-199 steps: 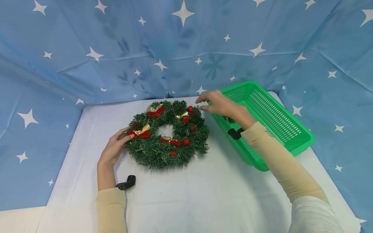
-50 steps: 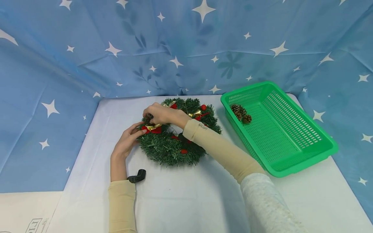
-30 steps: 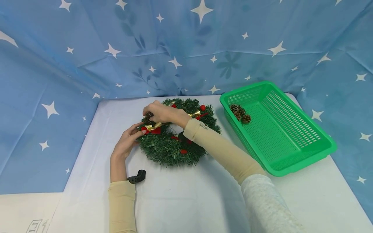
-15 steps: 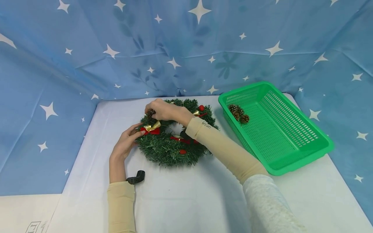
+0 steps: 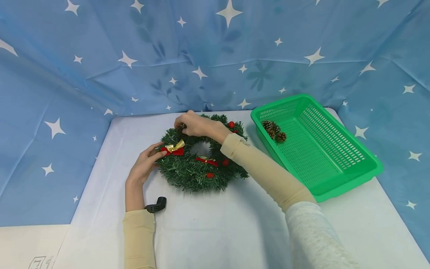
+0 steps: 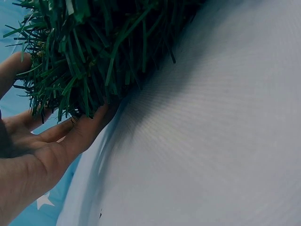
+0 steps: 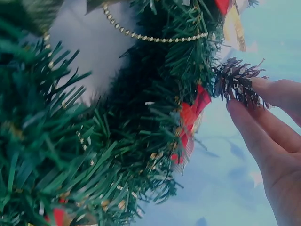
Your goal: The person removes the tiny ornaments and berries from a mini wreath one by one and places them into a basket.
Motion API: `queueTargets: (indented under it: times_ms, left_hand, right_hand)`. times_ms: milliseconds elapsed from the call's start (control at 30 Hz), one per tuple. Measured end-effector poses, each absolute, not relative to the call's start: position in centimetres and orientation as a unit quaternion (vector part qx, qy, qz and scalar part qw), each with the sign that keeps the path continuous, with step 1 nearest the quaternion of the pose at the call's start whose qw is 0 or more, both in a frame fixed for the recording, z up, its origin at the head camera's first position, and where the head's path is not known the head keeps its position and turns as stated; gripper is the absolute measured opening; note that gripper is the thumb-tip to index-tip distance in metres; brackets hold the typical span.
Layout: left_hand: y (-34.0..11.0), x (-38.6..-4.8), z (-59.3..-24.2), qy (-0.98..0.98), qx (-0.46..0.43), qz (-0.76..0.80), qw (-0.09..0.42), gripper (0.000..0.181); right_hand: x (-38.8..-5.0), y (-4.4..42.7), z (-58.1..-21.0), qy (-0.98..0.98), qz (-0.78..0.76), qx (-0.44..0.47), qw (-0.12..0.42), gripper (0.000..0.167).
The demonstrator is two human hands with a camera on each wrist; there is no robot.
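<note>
A green tinsel wreath (image 5: 188, 173) with red-and-gold bows, red berries and a gold bead string lies on the white table. My left hand (image 5: 142, 166) holds its left edge, thumb on top by a red-and-gold bow (image 5: 172, 150), fingers beneath the greenery in the left wrist view. Over the wreath's upper left, my right hand (image 5: 203, 126) pinches a brown pine cone (image 7: 240, 84) between thumb and fingers. In the right wrist view the cone sits at the wreath's edge, close to the needles; whether it touches them I cannot tell. The right hand and forearm hide part of the wreath's upper side.
A green plastic basket (image 5: 330, 130) stands at the right, with several pine cones (image 5: 273, 129) in its left corner. White cloth (image 5: 215, 231) covers the table. A blue star-patterned curtain (image 5: 215, 56) hangs behind and at both sides.
The right hand came from beside the basket to the wreath and took hold of the pine cone on its left side. Lately hand and cone have shifted right and slightly back; the left hand stays.
</note>
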State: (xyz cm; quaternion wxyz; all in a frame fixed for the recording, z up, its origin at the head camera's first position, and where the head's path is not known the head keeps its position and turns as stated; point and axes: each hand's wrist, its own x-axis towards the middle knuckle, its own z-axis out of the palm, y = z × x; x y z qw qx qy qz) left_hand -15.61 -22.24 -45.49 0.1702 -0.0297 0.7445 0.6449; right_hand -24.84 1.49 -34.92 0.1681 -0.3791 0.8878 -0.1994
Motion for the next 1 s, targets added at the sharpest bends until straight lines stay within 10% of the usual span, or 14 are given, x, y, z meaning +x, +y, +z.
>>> queueTargets:
  times_ms: [1000]
  left_hand:
    - [-22.3,-15.7,-45.7,0.742,-0.03,0.646,0.175,0.065]
  right_hand:
    - [-26.1,6.5,-34.4,0.903,-0.209,-0.357,0.119,0.035]
